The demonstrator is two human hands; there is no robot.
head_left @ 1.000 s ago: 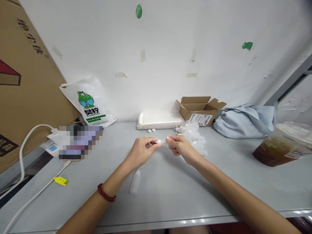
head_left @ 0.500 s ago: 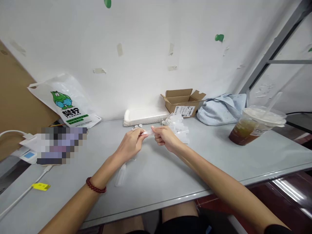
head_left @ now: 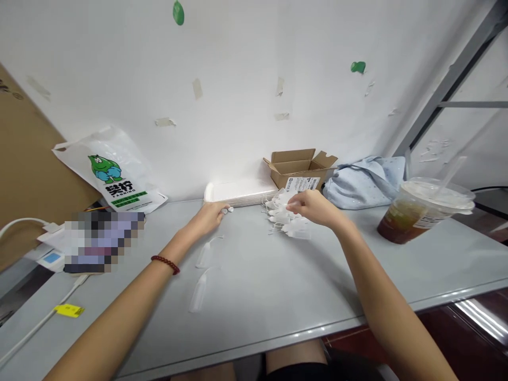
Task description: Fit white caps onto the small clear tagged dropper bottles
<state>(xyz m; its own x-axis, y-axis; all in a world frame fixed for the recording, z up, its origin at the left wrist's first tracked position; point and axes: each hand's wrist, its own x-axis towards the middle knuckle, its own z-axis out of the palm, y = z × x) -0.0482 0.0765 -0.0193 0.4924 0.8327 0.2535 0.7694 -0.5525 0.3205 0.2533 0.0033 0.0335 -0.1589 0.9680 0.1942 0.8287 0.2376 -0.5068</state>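
Note:
My left hand [head_left: 207, 218] has its fingers curled together, right beside a couple of small white caps [head_left: 230, 209] on the grey table. Whether a cap is between its fingertips is hidden. On the table in front of it lie two translucent plastic squeeze bottles, an upper bottle [head_left: 203, 255] and a lower bottle [head_left: 198, 293], each with a thin strand at its top. My right hand [head_left: 315, 205] pinches a translucent bottle at the pile of similar bottles [head_left: 296, 228]; the fingers partly cover it.
White stacked trays [head_left: 246, 197] sit against the wall beside an open cardboard box [head_left: 299, 164]. A light blue cloth bag [head_left: 363, 182] and a tilted-looking drink cup [head_left: 416, 214] with a straw are on the right. A plastic bag [head_left: 115, 169] and white cable [head_left: 39, 320] are at left.
My hands have parted: the left went left to the caps, the right went right to the pile. A second bottle now lies on the table above the first.

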